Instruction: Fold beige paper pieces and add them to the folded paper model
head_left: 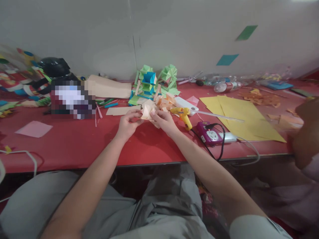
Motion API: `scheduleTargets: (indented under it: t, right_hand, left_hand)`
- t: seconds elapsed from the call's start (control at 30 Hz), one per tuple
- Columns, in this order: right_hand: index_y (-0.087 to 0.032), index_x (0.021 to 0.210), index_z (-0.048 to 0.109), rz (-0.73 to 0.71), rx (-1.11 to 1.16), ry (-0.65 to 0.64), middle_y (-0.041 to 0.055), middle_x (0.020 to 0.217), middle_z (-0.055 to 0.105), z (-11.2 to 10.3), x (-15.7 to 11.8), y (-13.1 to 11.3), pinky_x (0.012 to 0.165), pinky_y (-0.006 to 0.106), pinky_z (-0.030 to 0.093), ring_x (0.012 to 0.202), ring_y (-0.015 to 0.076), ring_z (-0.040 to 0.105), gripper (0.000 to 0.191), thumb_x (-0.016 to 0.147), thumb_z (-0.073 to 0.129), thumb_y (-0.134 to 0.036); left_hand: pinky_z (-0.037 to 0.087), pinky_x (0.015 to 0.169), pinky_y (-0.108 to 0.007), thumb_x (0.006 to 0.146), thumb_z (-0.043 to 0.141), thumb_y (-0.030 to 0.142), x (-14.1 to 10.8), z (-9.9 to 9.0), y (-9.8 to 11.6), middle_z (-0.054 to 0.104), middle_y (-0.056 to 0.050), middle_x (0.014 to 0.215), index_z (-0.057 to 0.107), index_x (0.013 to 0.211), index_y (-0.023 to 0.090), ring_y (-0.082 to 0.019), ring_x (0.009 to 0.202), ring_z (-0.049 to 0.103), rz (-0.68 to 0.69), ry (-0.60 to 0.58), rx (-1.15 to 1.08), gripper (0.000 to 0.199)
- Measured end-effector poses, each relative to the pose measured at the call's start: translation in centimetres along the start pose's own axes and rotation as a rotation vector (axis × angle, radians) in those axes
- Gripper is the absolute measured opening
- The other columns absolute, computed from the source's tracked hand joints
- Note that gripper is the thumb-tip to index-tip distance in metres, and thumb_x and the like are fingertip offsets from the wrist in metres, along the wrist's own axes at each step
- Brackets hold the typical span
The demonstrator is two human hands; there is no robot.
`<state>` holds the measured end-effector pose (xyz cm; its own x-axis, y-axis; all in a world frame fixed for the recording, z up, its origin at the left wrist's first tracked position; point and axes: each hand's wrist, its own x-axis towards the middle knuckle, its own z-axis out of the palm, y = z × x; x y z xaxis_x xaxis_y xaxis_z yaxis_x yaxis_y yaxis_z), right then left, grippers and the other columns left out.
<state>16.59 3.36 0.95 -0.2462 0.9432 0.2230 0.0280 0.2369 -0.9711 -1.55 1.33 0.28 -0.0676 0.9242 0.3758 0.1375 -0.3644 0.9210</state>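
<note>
A cream folded paper piece (146, 113) is held between my two hands, just above the red table. My left hand (129, 123) pinches its left side. On its right side my right hand (164, 121) grips it, thumb on top. Right behind it lie more folded peach paper pieces (167, 100). Beyond those stand green and blue folded paper models (149, 83). A yellow glue gun (183, 117) with a clear glue stick (219, 115) in its back lies just right of my right hand.
A purple power socket (210, 133) with a black cord sits near the front edge. Yellow paper sheets (239, 116) lie on the right, a pink square (34, 128) on the left. Another person's arm (306, 136) is at the far right. Plastic bottles (226, 87) lie along the wall.
</note>
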Motion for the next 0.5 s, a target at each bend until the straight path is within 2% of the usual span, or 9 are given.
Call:
scheduleTargets:
  t: [0.1, 0.17, 0.3, 0.37, 0.5]
  right_hand:
    - [-0.019, 0.063, 0.056, -0.098, -0.092, 0.038, -0.0020, 0.058, 0.047, 0.0, -0.3, -0.4, 0.049, 0.025, 0.033, 0.055, 0.0106, 0.043, 0.054, 0.078, 0.061, -0.072]
    - [-0.020, 0.061, 0.055, -0.167, -0.173, 0.057, -0.0007, 0.059, 0.049, 0.0, -0.5, -0.6, 0.054, 0.026, 0.037, 0.061, 0.0122, 0.046, 0.053, 0.081, 0.060, -0.068]
    - [-0.019, 0.057, 0.051, -0.297, -0.303, 0.067, 0.0005, 0.062, 0.050, -0.1, -0.5, -0.5, 0.063, 0.029, 0.040, 0.065, 0.0133, 0.047, 0.053, 0.086, 0.057, -0.063]
    - [-0.020, 0.057, 0.051, -0.327, -0.336, 0.061, 0.0008, 0.064, 0.050, -0.1, -0.4, -0.3, 0.064, 0.029, 0.040, 0.067, 0.0139, 0.048, 0.049, 0.086, 0.059, -0.059]
    - [-0.021, 0.066, 0.054, -0.324, -0.356, 0.067, 0.0010, 0.069, 0.056, 0.0, -0.2, 0.5, 0.065, 0.029, 0.041, 0.069, 0.0147, 0.050, 0.031, 0.082, 0.066, -0.044]
  left_hand:
    - [0.052, 0.078, -0.031, 0.065, 0.076, 0.023, 0.0, 0.0, -0.2, 0.066, -0.008, 0.114, 0.076, 0.076, 0.020, -0.023, 0.101, 0.064, -0.019, 0.035, -0.010, 0.011]
    - [0.053, 0.079, -0.032, 0.064, 0.074, 0.021, 0.0, 0.1, -0.2, 0.064, -0.009, 0.119, 0.075, 0.074, 0.019, -0.025, 0.105, 0.064, -0.045, 0.034, -0.060, 0.011]
    - [0.053, 0.090, -0.036, 0.065, 0.072, 0.023, -0.2, 0.5, -0.1, 0.066, -0.010, 0.124, 0.076, 0.076, 0.019, -0.027, 0.112, 0.063, -0.104, -0.006, -0.109, 0.013]
    - [0.052, 0.093, -0.039, 0.068, 0.069, 0.024, -0.3, 0.6, 0.1, 0.070, -0.010, 0.117, 0.077, 0.077, 0.019, -0.027, 0.110, 0.065, -0.161, -0.036, -0.154, 0.014]
    - [0.055, 0.086, -0.040, 0.071, 0.070, 0.033, -0.3, 0.8, 0.3, 0.075, -0.009, 0.093, 0.076, 0.078, 0.016, -0.027, 0.095, 0.069, -0.294, -0.057, -0.282, 0.019]
